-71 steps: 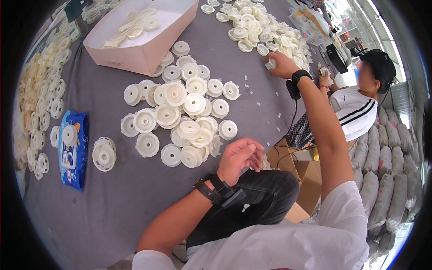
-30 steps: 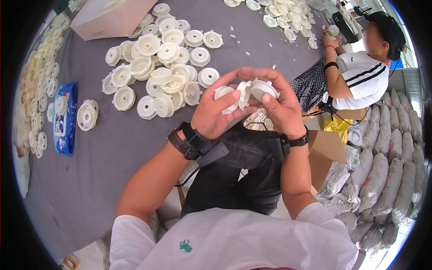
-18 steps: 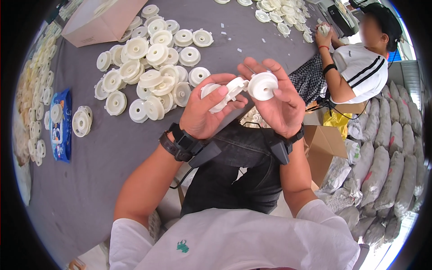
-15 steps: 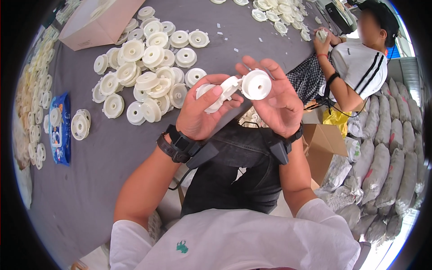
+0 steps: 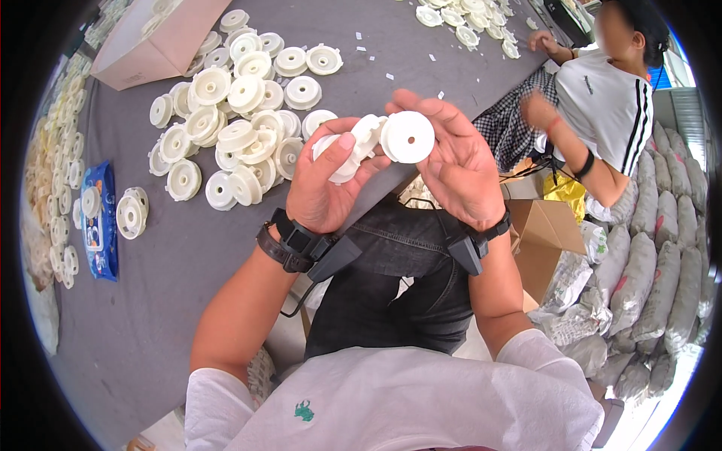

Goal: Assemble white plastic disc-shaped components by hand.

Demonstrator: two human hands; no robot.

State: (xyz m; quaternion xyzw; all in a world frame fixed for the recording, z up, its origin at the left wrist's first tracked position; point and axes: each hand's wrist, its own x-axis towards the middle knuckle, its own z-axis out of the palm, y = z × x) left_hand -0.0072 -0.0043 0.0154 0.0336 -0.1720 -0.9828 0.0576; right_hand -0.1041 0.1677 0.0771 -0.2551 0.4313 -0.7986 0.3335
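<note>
Above my lap, near the edge of the grey table, both hands hold white plastic pieces. My left hand [image 5: 320, 188] is closed round flanged wheel-like parts [image 5: 366, 135], thumb on top; fingers partly cover them, so their number is unclear. In my right hand [image 5: 465, 173], a round white plastic disc [image 5: 402, 129] with a small centre hole is held at its edge, its flat face turned up toward me. The disc's left edge is close against the parts in my left hand; whether they touch I cannot tell. A heap of similar white parts [image 5: 244, 94] lies beyond my left hand.
A pale pink box [image 5: 147, 56] stands at the far left of the grey table [image 5: 173, 301]. Near the left are a blue wipes pack [image 5: 107, 248] and a lone white part [image 5: 132, 213]. A co-worker [image 5: 602, 105] sits at the right, by an open carton [image 5: 545, 225] and stacked grey sacks [image 5: 635, 278].
The disc in my right hand has turned from its hollow side to a flat face and come nearer my left hand. The co-worker's hands have moved apart.
</note>
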